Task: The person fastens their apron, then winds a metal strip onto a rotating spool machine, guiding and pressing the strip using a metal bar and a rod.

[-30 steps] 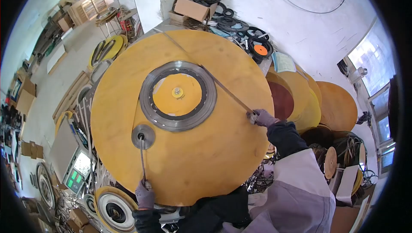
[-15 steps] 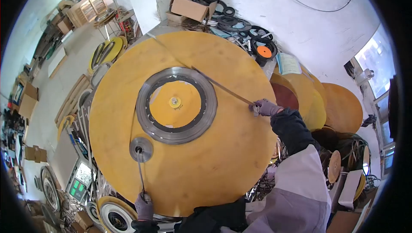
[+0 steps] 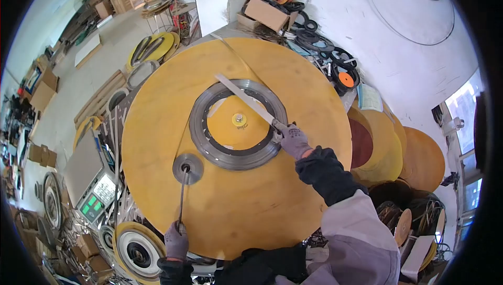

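My right hand [image 3: 293,140], in a grey glove, is closed on one end of a flat grey metal bar [image 3: 242,96]. The bar slants up and left over a wide coil of dark metal strip [image 3: 201,141] on a large round yellow board [image 3: 262,206]. Near the board's lower edge, my gloved left hand [image 3: 176,240] grips a thin metal rod [image 3: 182,201]. The rod's far end meets the hub of a small grey spool [image 3: 195,170]. A narrow strip [image 3: 181,134] links spool and coil; another band [image 3: 238,58] reaches the coil from the board's far edge.
A digital scale [image 3: 102,193] stands at the left. Below it lies a white-and-yellow reel [image 3: 126,243]. Beyond the board are a cardboard box [image 3: 265,14] and several black rings [image 3: 314,40]. Large yellow and brown discs [image 3: 422,159] lean at the right.
My right hand has moved left from the board's right side to the coil's edge, swinging the bar across the coil. My left hand stays on the rod. The camera view has shifted.
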Demonstrator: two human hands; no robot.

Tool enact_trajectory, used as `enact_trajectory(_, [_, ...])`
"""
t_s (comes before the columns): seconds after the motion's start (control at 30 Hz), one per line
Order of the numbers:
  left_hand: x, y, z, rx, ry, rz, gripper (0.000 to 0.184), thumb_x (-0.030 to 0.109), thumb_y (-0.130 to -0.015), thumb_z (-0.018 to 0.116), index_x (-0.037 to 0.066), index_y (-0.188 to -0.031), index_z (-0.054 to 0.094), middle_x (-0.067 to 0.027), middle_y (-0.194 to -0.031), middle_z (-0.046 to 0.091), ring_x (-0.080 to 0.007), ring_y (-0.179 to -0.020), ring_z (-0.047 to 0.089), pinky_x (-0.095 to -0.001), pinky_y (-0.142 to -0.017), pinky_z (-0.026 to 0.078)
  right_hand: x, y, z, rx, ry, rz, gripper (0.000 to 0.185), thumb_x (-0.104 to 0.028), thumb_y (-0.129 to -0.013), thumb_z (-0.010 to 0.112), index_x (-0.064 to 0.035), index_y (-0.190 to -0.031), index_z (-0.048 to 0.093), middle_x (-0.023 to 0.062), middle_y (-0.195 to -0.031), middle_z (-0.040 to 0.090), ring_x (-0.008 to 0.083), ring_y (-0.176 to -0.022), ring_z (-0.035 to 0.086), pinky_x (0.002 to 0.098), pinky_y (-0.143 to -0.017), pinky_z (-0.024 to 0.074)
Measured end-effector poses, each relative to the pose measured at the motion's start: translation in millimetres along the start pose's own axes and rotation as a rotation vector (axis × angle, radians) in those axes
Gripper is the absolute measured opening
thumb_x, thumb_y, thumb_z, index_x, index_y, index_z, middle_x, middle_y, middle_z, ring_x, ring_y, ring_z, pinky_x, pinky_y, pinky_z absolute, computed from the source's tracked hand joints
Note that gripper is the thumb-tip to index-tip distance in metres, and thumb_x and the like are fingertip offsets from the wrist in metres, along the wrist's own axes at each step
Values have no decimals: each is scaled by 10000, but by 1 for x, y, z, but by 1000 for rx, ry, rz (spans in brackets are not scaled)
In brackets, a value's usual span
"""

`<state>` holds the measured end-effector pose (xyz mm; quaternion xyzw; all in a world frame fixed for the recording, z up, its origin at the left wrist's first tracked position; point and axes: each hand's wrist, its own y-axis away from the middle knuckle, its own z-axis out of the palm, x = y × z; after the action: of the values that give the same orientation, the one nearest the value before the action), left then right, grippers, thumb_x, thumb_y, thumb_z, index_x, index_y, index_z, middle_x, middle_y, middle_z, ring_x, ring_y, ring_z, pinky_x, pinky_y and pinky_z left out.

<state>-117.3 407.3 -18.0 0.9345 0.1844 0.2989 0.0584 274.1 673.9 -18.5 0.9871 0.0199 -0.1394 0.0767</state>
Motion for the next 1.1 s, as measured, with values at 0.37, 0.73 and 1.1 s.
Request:
enact_trajectory(0.37, [-6, 3, 6, -64, -14, -83, 284, 244, -897, 483, -2, -993, 587, -257, -785, 617, -431, -793, 597, -507, -697, 451, -12, -12, -4, 109, -44, -68, 451, -275, -832, 530, -252, -1282, 518, 188, -973, 632, 346, -891, 616, 417, -773, 488])
enact_trajectory(0.73, [-8, 71, 45, 55, 199, -78, 263, 237, -870, 508, 25, -1014, 566, -224, -847, 627, -395, -815, 610, -472, -724, 475, -198, -17, -9, 75, -536, -492, 407, -131, -796, 598, -38, -1190, 547, 132, -863, 629, 258, -795, 616, 350, -758, 484])
enact_trajectory(1.1, [-25, 67, 45, -88, 241, -123, 267, 189, -847, 489, 24, -1054, 521, -210, -945, 616, -356, -888, 605, -436, -762, 472, -587, 99, 122, -191, -1278, -1138, 272, -166, -820, 545, -1, -1034, 576, 206, -923, 630, 346, -838, 611, 385, -755, 480])
